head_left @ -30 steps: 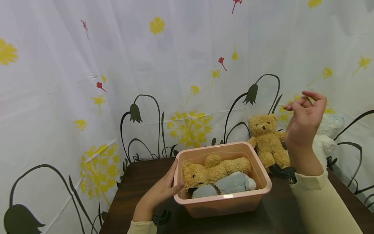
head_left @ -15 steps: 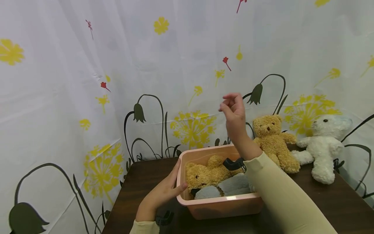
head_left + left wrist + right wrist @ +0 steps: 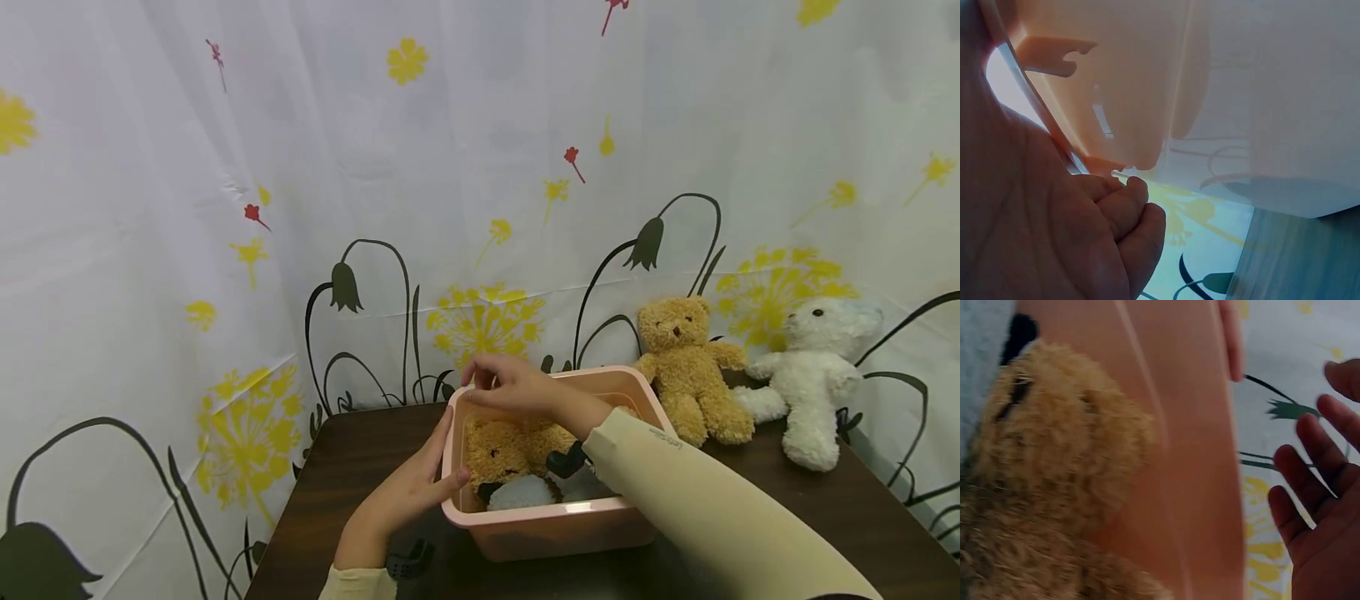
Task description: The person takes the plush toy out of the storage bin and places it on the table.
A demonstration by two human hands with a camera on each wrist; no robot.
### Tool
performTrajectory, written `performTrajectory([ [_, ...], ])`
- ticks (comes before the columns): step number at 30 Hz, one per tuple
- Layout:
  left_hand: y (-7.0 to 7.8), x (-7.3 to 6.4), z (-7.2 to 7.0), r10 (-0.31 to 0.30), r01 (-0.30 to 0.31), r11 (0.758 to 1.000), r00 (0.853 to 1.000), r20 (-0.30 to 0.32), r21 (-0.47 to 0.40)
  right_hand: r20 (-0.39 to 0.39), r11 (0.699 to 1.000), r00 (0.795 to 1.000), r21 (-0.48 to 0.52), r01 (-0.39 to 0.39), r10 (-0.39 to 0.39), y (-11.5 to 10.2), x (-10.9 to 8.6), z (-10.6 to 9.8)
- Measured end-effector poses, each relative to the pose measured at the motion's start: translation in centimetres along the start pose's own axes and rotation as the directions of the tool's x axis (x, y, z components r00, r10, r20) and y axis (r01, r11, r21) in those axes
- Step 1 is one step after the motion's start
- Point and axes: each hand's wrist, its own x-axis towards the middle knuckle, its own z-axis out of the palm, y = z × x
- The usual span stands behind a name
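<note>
My left hand grips the left rim of a pink plastic bin, thumb on the rim. In the left wrist view its fingers curl under the rim from outside. A golden teddy bear and a pale grey-blue plush lie in the bin, partly hidden behind my right forearm. My right hand is over the bin's back left corner, holding nothing. The right wrist view shows its fingers loosely bent beside the bin's edge.
A golden teddy bear and a white plush sit side by side behind the bin's right end. All stand on a dark wooden table. A curtain printed with flowers hangs close behind the table.
My right hand has swung left and down, from near the seated bears to over the bin's back left corner. My left hand keeps its hold on the rim.
</note>
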Motion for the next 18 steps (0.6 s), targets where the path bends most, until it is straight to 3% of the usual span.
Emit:
performTrajectory([
  [4, 0.0, 0.1, 0.0, -0.005, 0.005, 1.000, 1.000, 0.001, 0.015, 0.179, 0.990, 0.981, -0.134, -0.043, 0.067, 0.7, -0.2, 0.9],
  [9, 0.1, 0.1, 0.0, 0.000, 0.000, 1.000, 1.000, 0.002, 0.011, 0.336, 0.984, 0.935, -0.166, -0.056, 0.110, 1.0, -0.3, 1.1],
  [14, 0.2, 0.2, 0.0, -0.004, 0.004, 1.000, 1.000, 0.000, -0.011, 0.470, 0.966, 0.849, -0.200, -0.164, 0.241, 1.3, -0.7, 1.2],
  [16, 0.2, 0.2, 0.0, -0.008, 0.008, 1.000, 1.000, 0.000, -0.015, 0.485, 0.943, 0.818, -0.269, -0.198, 0.310, 1.2, -0.9, 1.4],
  [18, 0.1, 0.1, 0.1, -0.012, 0.012, 1.000, 1.000, 0.000, -0.014, 0.490, 0.926, 0.802, -0.321, -0.198, 0.341, 1.1, -1.0, 1.7],
])
